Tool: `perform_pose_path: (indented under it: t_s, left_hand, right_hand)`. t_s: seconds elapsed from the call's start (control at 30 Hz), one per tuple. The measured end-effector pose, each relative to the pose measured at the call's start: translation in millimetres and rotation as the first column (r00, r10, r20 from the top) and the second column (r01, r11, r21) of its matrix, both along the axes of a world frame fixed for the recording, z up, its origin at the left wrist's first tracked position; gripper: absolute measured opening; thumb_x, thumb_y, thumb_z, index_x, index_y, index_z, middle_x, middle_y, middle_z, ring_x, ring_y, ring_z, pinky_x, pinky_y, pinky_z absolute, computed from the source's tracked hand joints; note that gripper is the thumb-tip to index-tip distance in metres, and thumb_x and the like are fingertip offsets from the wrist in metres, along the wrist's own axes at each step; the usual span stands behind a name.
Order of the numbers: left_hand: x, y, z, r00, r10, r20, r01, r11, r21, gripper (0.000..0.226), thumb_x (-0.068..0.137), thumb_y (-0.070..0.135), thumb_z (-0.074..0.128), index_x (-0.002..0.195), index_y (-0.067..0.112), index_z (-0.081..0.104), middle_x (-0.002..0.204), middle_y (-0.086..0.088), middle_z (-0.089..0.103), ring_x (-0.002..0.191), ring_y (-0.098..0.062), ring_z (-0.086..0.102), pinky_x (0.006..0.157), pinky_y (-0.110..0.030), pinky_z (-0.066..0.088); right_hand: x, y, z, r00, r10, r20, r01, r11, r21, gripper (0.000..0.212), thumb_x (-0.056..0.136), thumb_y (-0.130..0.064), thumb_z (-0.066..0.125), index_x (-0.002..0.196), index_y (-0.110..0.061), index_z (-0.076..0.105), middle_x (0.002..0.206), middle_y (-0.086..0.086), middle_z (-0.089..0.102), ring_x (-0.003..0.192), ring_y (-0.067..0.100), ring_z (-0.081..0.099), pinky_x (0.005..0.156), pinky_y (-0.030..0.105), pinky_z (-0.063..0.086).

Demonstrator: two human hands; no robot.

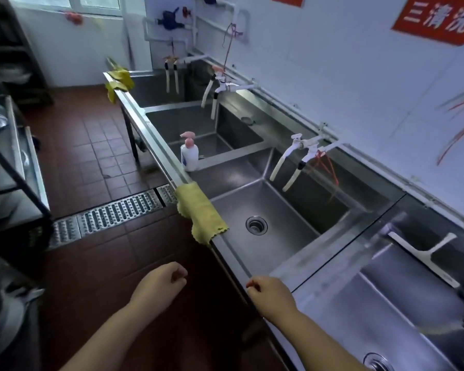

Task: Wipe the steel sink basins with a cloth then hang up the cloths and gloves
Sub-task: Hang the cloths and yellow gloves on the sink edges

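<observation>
A row of steel sink basins (284, 253) runs from the far left to the near right. A yellow cloth (198, 212) hangs draped over the front rim of the middle basin. Yellow gloves (119, 81) hang over the front rim of the farthest basin. My left hand (161, 283) hovers over the floor just in front of the sink, fingers curled, holding nothing. My right hand (269, 293) is above the sink's front rim near the divider, fingers curled, with nothing in it either. Both hands are bare.
A white pump bottle (189, 153) stands on the divider beyond the cloth. White taps (303, 148) reach over the basins from the wall. A white squeegee (423, 259) lies in the nearest basin. A floor drain grate (118, 210) crosses the tiles; dark shelving (14, 167) stands left.
</observation>
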State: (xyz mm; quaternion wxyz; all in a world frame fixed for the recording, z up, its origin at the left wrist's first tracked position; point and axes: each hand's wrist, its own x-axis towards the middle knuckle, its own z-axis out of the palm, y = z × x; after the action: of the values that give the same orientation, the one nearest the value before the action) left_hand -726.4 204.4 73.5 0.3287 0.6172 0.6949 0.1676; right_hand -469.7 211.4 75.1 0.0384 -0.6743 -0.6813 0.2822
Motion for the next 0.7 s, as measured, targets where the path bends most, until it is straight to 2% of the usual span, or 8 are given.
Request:
perform_pose_path:
  t_s: [0.1, 0.23, 0.33, 0.4, 0.47, 0.6, 0.7]
  left_hand:
    - [-19.9, 26.7, -8.4, 0.999, 0.02, 0.028, -0.02, 1.0, -0.013, 0.011, 0.085, 0.024, 0.064, 0.093, 0.033, 0.064, 0.086, 0.015, 0.063, 0.084, -0.004, 0.057, 0.07, -0.022, 0.041]
    - [-35.6, 62.7, -23.9, 0.998, 0.038, 0.059, -0.035, 0.998, -0.052, 0.012, 0.084, 0.02, 0.065, 0.087, 0.032, 0.063, 0.082, 0.013, 0.063, 0.082, -0.008, 0.059, 0.071, -0.024, 0.045]
    - [-45.8, 90.6, -33.3, 0.999, 0.03, 0.042, -0.026, 0.995, -0.095, 0.018, 0.084, 0.022, 0.065, 0.083, 0.039, 0.059, 0.078, 0.017, 0.061, 0.077, -0.005, 0.058, 0.067, -0.023, 0.044]
    - [-53.7, 115.0, -37.9, 0.999, 0.018, 0.028, -0.015, 0.994, -0.112, 0.02, 0.084, 0.023, 0.065, 0.081, 0.041, 0.056, 0.082, 0.016, 0.063, 0.08, -0.005, 0.059, 0.07, -0.023, 0.045]
    - [-62.2, 143.1, -38.4, 1.0, 0.024, 0.011, -0.022, 0.992, -0.122, 0.018, 0.084, 0.023, 0.065, 0.084, 0.039, 0.058, 0.086, 0.014, 0.064, 0.083, -0.006, 0.06, 0.073, -0.024, 0.046]
    - [-73.7, 199.8, -33.5, 1.0, 0.025, -0.019, -0.027, 0.995, -0.097, 0.012, 0.085, 0.023, 0.064, 0.091, 0.034, 0.062, 0.086, 0.016, 0.062, 0.082, -0.005, 0.057, 0.069, -0.024, 0.042]
    - [-76.0, 237.3, -32.9, 0.999, 0.038, -0.011, -0.039, 0.996, -0.075, 0.012, 0.085, 0.023, 0.064, 0.094, 0.031, 0.064, 0.088, 0.014, 0.063, 0.085, -0.008, 0.058, 0.075, -0.028, 0.047]
  right_hand:
    - [-16.2, 24.8, -4.8, 1.0, -0.003, 0.009, 0.003, 1.0, -0.017, 0.027, 0.093, -0.028, 0.047, 0.106, -0.018, 0.068, 0.105, 0.0, 0.068, 0.095, 0.017, 0.061, 0.078, 0.029, 0.05]
    - [-26.0, 64.1, -17.2, 0.999, -0.034, 0.01, 0.035, 0.999, -0.03, 0.025, 0.092, -0.026, 0.049, 0.105, -0.021, 0.069, 0.103, -0.004, 0.069, 0.086, 0.011, 0.06, 0.069, 0.026, 0.045]
    - [-34.1, 99.9, -31.5, 0.998, -0.057, -0.008, 0.057, 0.997, -0.044, 0.024, 0.092, -0.025, 0.049, 0.103, -0.023, 0.07, 0.103, -0.006, 0.069, 0.093, 0.013, 0.061, 0.074, 0.026, 0.047]
    - [-41.2, 125.5, -40.4, 0.995, -0.088, -0.037, 0.086, 0.994, -0.066, 0.021, 0.09, -0.025, 0.05, 0.096, -0.024, 0.07, 0.096, -0.005, 0.069, 0.088, 0.013, 0.06, 0.073, 0.028, 0.047]
    - [-47.4, 150.4, -48.5, 0.99, -0.122, -0.065, 0.115, 0.989, -0.091, 0.019, 0.089, -0.025, 0.051, 0.092, -0.023, 0.07, 0.091, -0.004, 0.068, 0.083, 0.014, 0.059, 0.07, 0.028, 0.046]
    - [-57.6, 189.6, -57.0, 0.976, -0.196, -0.09, 0.184, 0.974, -0.132, 0.018, 0.088, -0.022, 0.053, 0.092, -0.02, 0.071, 0.095, 0.0, 0.069, 0.086, 0.016, 0.061, 0.065, 0.025, 0.04]
    - [-59.2, 209.2, -63.2, 0.964, -0.247, -0.097, 0.23, 0.96, -0.157, 0.018, 0.088, -0.021, 0.054, 0.092, -0.021, 0.071, 0.095, -0.002, 0.069, 0.084, 0.013, 0.059, 0.064, 0.023, 0.038]
